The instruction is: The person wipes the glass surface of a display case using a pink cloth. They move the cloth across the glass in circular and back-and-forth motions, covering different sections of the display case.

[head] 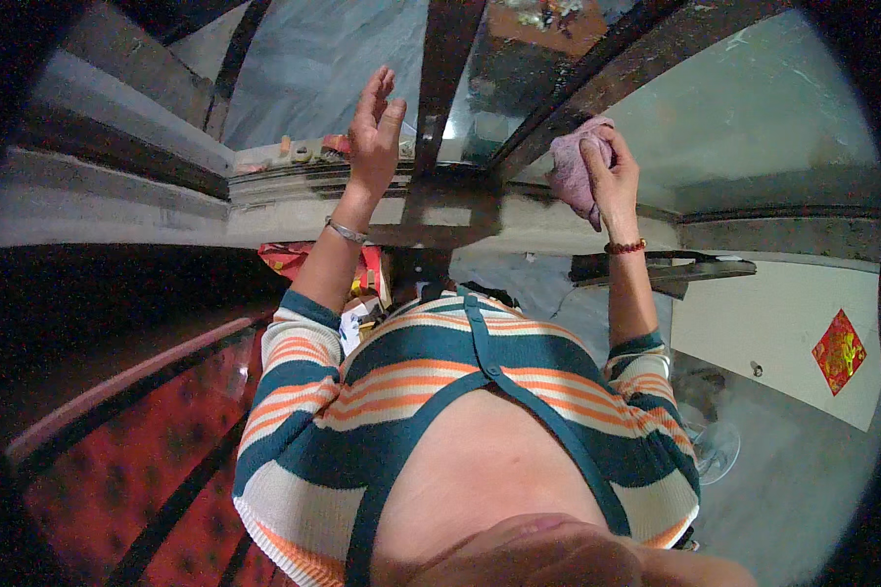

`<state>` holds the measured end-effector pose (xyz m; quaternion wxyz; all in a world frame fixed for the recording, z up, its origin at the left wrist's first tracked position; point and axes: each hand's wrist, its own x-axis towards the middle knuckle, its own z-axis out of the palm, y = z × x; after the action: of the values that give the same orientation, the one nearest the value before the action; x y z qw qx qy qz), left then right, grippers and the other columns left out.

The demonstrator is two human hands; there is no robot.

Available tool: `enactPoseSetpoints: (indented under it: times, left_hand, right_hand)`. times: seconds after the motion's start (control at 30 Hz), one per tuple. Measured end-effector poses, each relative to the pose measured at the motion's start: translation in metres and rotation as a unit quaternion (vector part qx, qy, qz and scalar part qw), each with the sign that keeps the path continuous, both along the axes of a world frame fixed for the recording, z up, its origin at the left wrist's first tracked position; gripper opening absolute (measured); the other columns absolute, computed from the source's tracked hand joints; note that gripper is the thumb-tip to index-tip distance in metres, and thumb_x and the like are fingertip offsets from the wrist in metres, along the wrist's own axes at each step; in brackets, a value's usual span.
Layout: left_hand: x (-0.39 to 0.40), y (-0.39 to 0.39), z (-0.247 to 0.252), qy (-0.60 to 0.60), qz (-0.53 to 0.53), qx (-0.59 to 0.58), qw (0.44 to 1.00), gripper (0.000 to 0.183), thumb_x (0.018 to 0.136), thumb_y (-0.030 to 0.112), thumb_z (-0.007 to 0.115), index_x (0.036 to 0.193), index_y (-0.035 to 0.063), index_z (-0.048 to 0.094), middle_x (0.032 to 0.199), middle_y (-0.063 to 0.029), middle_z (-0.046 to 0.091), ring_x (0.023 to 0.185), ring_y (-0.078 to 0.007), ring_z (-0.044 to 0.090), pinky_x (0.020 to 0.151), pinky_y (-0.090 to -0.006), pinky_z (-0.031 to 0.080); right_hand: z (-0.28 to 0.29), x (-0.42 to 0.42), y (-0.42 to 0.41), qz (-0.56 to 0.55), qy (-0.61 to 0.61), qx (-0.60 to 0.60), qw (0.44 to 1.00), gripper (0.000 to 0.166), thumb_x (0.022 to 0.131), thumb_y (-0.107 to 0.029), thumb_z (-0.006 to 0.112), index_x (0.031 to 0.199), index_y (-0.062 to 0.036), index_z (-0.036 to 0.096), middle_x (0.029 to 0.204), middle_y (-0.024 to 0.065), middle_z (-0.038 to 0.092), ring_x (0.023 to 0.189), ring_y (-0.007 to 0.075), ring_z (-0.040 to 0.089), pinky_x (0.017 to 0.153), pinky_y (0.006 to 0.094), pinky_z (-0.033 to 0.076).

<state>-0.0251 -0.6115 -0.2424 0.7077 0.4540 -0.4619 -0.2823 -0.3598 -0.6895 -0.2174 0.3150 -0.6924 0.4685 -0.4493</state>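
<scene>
My right hand (620,172) grips a bunched pinkish-purple cloth (574,172) between thumb and fingers. The cloth lies against or very close to the dark frame edge of the pane of glass (763,125) on the right; exact contact is hard to tell. My left hand (376,143) is raised with nothing in it, its thumb apart from the fingers. It hovers in front of the window opening, left of a dark upright window frame bar (446,81). Below it runs the grooved window track (294,183) on the sill.
Small items stand on the outer ledge, including a tape roll (303,152) and a red packet (335,144). Underneath the sill are a red bag (279,258) and a dark flat ledge (661,271). A white panel (749,323) with a red diamond decoration (839,352) is at right.
</scene>
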Motion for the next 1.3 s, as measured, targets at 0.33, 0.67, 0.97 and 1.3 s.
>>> enactPoseSetpoints:
  times: [0.33, 0.67, 0.97, 1.3]
  left_hand:
    - [-0.037, -0.008, 0.017, -0.113, 0.028, -0.022, 0.993, 0.035, 0.090, 0.004, 0.066, 0.125, 0.0027, 0.063, 0.116, -0.0095, 0.062, 0.107, -0.0205, 0.063, 0.090, -0.0334, 0.055]
    - [-0.041, -0.012, 0.041, -0.144, 0.016, 0.005, 0.989, 0.034, 0.094, 0.014, 0.064, 0.126, 0.0025, 0.066, 0.117, -0.0112, 0.068, 0.108, -0.0221, 0.065, 0.098, -0.0337, 0.050]
    - [-0.054, -0.004, 0.068, -0.044, -0.097, 0.000, 0.994, 0.040, 0.105, 0.020, 0.056, 0.140, 0.0001, 0.056, 0.124, -0.0086, 0.067, 0.114, -0.0154, 0.061, 0.103, -0.0312, 0.047]
    - [-0.019, -0.012, 0.066, -0.028, -0.154, 0.041, 0.987, 0.048, 0.101, 0.022, 0.066, 0.143, 0.0020, 0.054, 0.121, -0.0070, 0.068, 0.114, -0.0135, 0.061, 0.101, -0.0300, 0.049]
  right_hand:
    - [0.010, 0.002, 0.005, 0.021, -0.014, 0.047, 0.999, 0.025, 0.094, -0.015, 0.071, 0.114, -0.0013, 0.066, 0.105, 0.0047, 0.070, 0.098, 0.0119, 0.061, 0.088, 0.0277, 0.050]
    - [0.019, 0.012, 0.009, 0.069, -0.046, 0.043, 0.996, 0.026, 0.093, -0.014, 0.072, 0.115, -0.0015, 0.067, 0.106, 0.0058, 0.071, 0.099, 0.0116, 0.062, 0.090, 0.0291, 0.050]
    - [0.052, 0.036, 0.028, 0.152, 0.002, 0.045, 0.987, 0.028, 0.094, -0.017, 0.070, 0.117, -0.0026, 0.065, 0.110, 0.0082, 0.071, 0.101, 0.0142, 0.063, 0.091, 0.0316, 0.051]
    - [0.045, 0.075, 0.026, 0.194, -0.001, 0.003, 0.981, 0.030, 0.093, -0.015, 0.070, 0.119, -0.0012, 0.065, 0.113, 0.0129, 0.071, 0.105, 0.0204, 0.068, 0.092, 0.0341, 0.052]
